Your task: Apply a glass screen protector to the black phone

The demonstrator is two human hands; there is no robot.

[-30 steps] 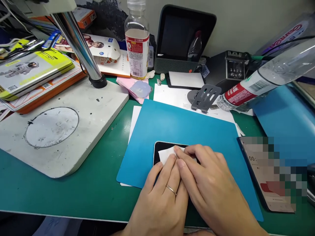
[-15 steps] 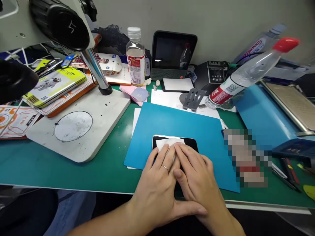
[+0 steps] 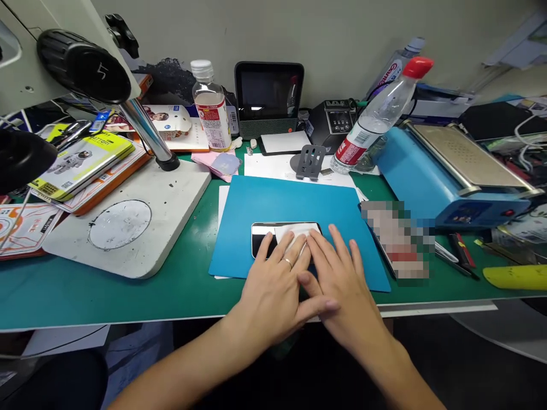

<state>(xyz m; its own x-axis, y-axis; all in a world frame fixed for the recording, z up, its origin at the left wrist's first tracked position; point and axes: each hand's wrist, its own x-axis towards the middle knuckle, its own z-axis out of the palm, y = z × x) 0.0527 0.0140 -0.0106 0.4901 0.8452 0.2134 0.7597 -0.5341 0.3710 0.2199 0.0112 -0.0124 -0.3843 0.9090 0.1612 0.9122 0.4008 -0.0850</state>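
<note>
A smartphone (image 3: 258,244) lies face up and crosswise on a blue mat (image 3: 273,196), its dark glass reflecting light at the left end. Over the right part of its screen is a thin white cloth or wipe (image 3: 299,228), partly covered by fingers. My left hand (image 3: 273,285), with a ring on one finger, lies palm down, its stretched fingertips on the cloth and the phone. Beside it, my right hand (image 3: 342,279) rests flat, fingers spread, some on the cloth and others past the phone's right end. The thumbs sit close together. The phone's lower edge is hidden.
A microscope stand base (image 3: 171,210) is at left, with stacked boxes (image 3: 81,162). Behind the mat are a juice bottle (image 3: 212,117), a display (image 3: 269,94), a phone stand (image 3: 310,162) and a red-capped bottle (image 3: 363,134). A blue heating machine (image 3: 431,176) and tweezers (image 3: 447,252) are right.
The view has swung to the right. Relative to the phone, both hands and the cloth have shifted right, baring the screen's left end. My right fingers have spread apart.
</note>
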